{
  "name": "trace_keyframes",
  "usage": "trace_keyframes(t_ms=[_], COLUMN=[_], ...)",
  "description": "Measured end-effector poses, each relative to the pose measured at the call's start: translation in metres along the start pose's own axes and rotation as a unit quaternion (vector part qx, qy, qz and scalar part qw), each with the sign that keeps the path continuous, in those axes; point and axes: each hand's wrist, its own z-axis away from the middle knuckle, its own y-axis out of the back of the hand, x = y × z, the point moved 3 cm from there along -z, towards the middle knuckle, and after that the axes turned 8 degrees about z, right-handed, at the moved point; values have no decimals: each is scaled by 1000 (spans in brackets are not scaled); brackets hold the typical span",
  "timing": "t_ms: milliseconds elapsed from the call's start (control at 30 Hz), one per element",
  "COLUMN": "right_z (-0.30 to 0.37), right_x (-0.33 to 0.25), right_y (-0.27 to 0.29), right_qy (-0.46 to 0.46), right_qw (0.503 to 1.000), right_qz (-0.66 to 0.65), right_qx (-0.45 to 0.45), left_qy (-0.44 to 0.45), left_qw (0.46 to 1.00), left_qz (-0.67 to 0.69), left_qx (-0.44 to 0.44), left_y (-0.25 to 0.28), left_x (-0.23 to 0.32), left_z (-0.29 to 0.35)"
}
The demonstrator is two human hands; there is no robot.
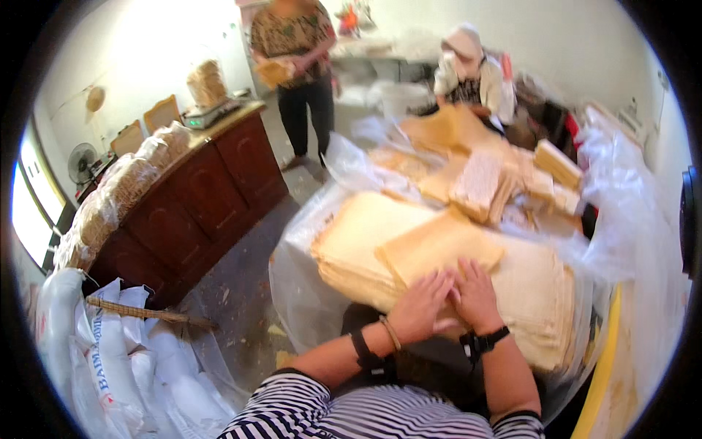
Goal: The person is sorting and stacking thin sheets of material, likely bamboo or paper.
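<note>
A thin yellowish sheet (pixel 431 245), perhaps folded, lies across broad stacks of paler sheets in front of me. My left hand (pixel 423 301) rests on its near edge, fingers stretched out and held close together. Right beside it, my right hand (pixel 475 296) lies on the same edge, its fingers also extended and touching or nearly touching the left ones. Neither thumb shows clearly. Under the sheet, one stack (pixel 351 249) reaches out to the left, and another stack (pixel 537 304) to the right.
Smaller bundles of pale sheets (pixel 477 179) and crumpled clear plastic (pixel 621 190) lie beyond. One person (pixel 292 44) stands holding a yellowish bundle; another (pixel 479 80) sits opposite. At left are a wooden counter (pixel 186 197) with bagged goods and a scale (pixel 212 113), and white sacks (pixel 110 366).
</note>
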Motion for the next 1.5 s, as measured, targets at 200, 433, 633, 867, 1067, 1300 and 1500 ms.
trace_keyframes(t_ms=[200,433,633,867,1067,1300,1500], right_z=[-15,-15,0,-18,32,92,67], right_x=[27,43,44,49,55,54,77], right_y=[22,8,12,47,95,90,55], right_qy=[22,37,27,43,85,2,-242], right_qw=[995,998,996,995,996,971,904], right_qz=[-81,-19,-15,-6,26,-234,-343], right_qx=[-53,-42,-82,-88,-4,40,80], left_qy=[-4,-45,-66,-101,-42,124,260], left_qw=[991,988,997,987,937,883,850], left_qz=[-130,-145,-19,59,348,446,455], left_qx=[27,43,40,110,-7,-72,52], left_y=[-5,-11,-4,20,51,62,49], left_x=[1,-16,-23,-36,-63,-64,-81], left_z=[9,3,9,-11,10,28,11])
